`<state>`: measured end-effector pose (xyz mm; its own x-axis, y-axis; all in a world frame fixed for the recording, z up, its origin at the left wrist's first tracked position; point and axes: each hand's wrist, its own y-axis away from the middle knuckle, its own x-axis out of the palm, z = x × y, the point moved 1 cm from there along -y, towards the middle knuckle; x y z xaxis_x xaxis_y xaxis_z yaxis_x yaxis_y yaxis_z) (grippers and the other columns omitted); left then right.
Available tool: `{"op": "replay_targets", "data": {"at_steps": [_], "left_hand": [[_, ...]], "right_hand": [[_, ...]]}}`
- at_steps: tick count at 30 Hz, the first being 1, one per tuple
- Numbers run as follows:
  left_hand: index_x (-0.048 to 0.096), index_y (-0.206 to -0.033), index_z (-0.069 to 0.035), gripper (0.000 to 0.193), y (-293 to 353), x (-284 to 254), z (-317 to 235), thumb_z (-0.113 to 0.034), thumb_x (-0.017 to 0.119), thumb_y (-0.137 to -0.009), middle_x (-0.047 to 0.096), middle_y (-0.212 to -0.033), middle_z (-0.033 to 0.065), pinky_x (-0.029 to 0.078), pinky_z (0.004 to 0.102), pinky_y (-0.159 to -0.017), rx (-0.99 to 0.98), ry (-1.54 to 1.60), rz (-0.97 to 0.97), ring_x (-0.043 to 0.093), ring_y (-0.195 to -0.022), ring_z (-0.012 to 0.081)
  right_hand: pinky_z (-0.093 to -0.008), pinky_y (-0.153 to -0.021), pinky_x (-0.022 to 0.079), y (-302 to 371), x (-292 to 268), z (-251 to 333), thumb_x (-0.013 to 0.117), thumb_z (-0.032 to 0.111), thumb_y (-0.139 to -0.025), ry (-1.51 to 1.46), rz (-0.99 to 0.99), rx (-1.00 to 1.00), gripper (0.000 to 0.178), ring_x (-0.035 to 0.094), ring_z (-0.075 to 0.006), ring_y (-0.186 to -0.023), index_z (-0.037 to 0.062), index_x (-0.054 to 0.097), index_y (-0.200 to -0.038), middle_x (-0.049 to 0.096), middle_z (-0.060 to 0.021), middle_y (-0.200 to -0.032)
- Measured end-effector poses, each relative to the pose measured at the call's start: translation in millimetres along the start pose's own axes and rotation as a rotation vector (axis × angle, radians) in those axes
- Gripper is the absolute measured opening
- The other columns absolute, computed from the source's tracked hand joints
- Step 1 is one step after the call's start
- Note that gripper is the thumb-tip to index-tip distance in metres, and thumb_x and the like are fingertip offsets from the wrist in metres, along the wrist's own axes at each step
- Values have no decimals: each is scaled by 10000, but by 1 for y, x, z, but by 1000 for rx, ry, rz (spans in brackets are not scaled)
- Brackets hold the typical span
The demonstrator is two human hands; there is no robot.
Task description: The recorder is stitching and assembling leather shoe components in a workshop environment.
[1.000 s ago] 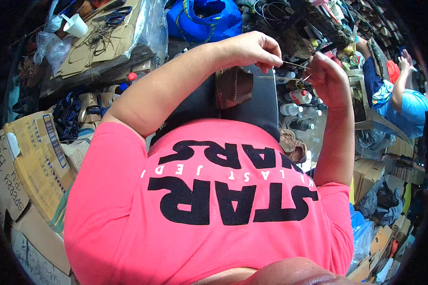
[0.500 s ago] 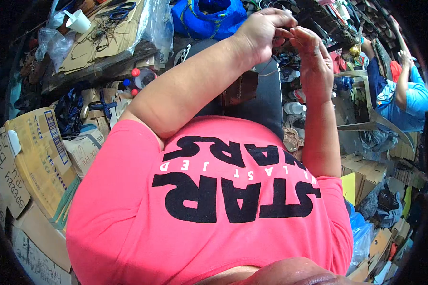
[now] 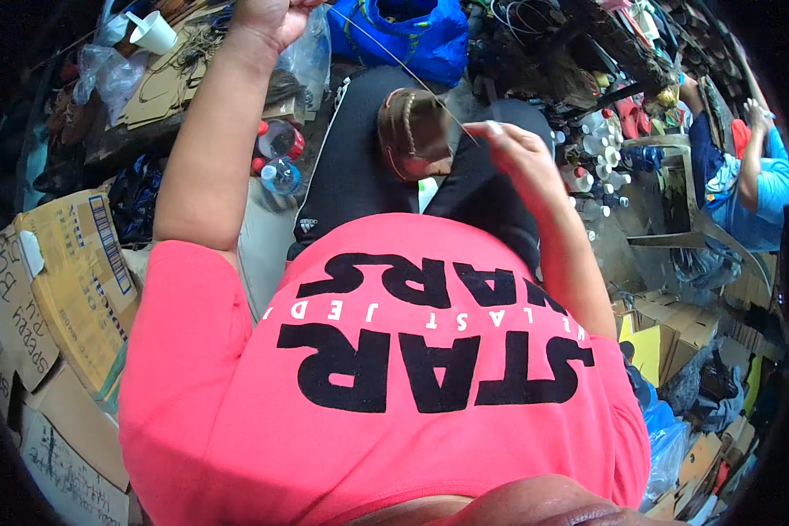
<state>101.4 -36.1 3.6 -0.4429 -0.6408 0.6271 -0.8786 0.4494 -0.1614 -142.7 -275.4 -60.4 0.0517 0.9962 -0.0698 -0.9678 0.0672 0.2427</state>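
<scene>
Between my thighs rests a brown leather piece shaped like a shoe (image 3: 418, 136), with a row of pale raised stitches on it. A thin thread (image 3: 379, 44) runs slantwise, nearly straight, from my left hand to my right, passing over the leather. My left hand (image 3: 276, 19), partly cut off by the top edge, is closed on the thread's upper end. Just right of the leather, my right hand (image 3: 519, 156) is somewhat blurred, its thumb and finger pinching the thread.
A blue bag (image 3: 403, 39) stands beyond my knees. Plastic bottles (image 3: 280, 175) lie by my left leg, and several more stand at right. Cardboard boxes (image 3: 83, 272) fill the left side. Near a chair (image 3: 675, 237), another person (image 3: 749, 188) in blue sits at far right.
My hands, close together at the top before, have moved far apart. The left went up and left, the right came down toward my knee. The thread and leather piece now show clearly between them.
</scene>
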Motion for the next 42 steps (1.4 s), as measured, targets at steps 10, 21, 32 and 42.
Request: {"op": "replay_targets", "data": {"at_steps": [10,21,32,42], "left_hand": [[459,-790,-195,163,-39,-58,-26,-137,460,-942,329,-551,-42,260,246,-391,189,-291,-283,306,-426,86],[629,-883,-32,69,57,94,-32,-95,600,-886,592,-982,89,500,338,-807,422,-632,590,599,-887,196],[646,-988,-44,197,11,142,72,-192,602,-866,621,-958,87,454,333,-855,194,-692,710,587,-948,219],[663,-921,-73,206,85,72,178,-262,588,-886,654,-781,138,481,335,-682,-191,-1147,647,644,-741,244]], "right_hand": [[-447,-688,460,-16,37,-19,488,344,-939,808,57,-201,385,610,-375,-736,9,633,-816,621,-213,-766],[-191,-553,344,20,-12,10,441,367,-989,-151,-350,-208,384,417,-44,-615,66,644,-1115,585,0,-846],[-254,-648,385,2,-33,64,380,336,-1007,-743,2,-352,422,456,-125,-709,-21,573,-1125,520,-30,-816],[-339,-723,409,-3,-124,33,412,359,-993,-839,-131,-298,391,424,-141,-633,31,608,-1082,517,-26,-783]]}}
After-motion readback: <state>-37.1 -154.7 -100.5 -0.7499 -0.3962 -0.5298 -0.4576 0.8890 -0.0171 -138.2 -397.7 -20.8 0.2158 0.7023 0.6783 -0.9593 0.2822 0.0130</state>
